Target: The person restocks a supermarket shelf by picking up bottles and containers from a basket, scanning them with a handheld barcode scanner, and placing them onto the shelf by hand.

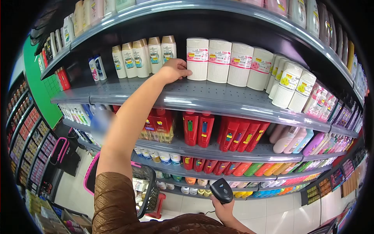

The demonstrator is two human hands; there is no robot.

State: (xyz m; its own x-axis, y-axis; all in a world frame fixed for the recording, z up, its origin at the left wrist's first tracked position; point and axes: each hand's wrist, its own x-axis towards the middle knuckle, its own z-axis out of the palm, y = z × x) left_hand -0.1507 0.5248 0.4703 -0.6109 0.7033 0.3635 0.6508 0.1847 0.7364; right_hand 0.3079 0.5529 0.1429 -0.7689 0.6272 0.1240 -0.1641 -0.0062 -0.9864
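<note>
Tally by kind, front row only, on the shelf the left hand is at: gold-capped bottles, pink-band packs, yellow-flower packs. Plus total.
Gold-capped bottles: 5
White pink-band packs: 4
White yellow-flower packs: 2
Total: 11
Partly hidden ones behind not counted.

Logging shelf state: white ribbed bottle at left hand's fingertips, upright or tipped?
Upright: the white ribbed bottle stands base down on the grey perforated shelf, by the left hand.
</note>
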